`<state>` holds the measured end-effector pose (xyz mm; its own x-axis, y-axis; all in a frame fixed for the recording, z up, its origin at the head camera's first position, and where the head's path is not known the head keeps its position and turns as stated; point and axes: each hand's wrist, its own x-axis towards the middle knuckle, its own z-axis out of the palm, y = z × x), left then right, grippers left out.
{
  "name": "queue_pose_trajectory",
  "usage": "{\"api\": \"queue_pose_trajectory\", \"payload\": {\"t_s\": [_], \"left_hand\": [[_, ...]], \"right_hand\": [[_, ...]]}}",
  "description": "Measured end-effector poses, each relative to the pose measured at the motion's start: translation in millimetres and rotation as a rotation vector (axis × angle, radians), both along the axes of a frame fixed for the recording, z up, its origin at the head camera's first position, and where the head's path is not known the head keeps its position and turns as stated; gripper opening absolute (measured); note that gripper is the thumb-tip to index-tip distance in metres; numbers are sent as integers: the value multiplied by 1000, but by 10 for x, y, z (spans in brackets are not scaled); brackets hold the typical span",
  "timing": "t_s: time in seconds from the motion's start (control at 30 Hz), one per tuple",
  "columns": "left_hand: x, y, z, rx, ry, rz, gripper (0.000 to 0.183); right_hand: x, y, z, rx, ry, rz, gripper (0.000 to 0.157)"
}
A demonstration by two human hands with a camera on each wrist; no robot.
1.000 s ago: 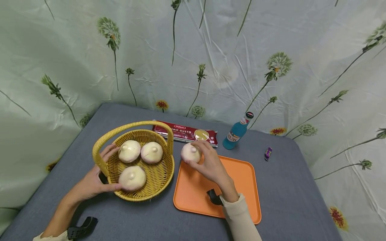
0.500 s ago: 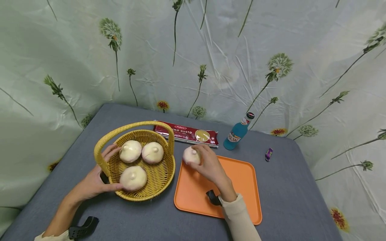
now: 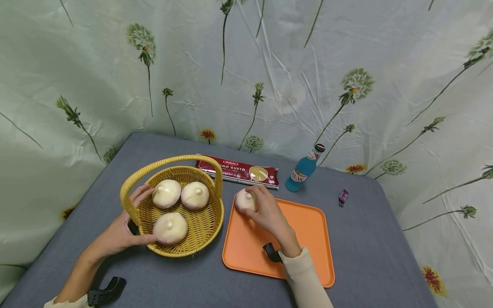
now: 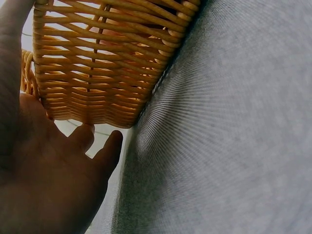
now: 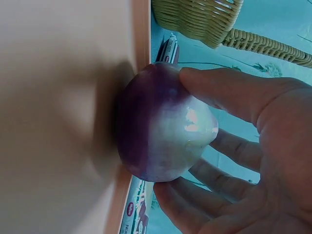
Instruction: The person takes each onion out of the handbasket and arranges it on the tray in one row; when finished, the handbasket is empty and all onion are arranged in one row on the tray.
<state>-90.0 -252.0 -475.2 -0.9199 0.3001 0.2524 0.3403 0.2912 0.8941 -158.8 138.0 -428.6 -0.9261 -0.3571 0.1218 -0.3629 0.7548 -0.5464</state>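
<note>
At far-L of tray (image 3: 308,233), R hand (image 3: 269,214) clamped on turnip (image 3: 243,200), L hand (image 3: 119,234) gripping basket (image 3: 202,220) w/ fingers spread

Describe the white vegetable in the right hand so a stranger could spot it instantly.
On the gray table, find the orange tray, right of the yellow wicker basket. At the tray's far left corner, the right hand grips a round vegetable, pale with a nub on top and purple below. Three similar ones sit in the basket; this is the only one outside it.
</note>
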Motion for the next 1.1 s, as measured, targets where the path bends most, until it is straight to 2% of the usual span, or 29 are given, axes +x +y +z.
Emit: {"api": "queue_pose_trajectory", "payload": {"t_s": [1.1], "left_hand": [[-10, -4, 19, -17, -28, -4, 111]], "right_hand": [[1, -34, -47, -14, 28, 16, 51]]}}
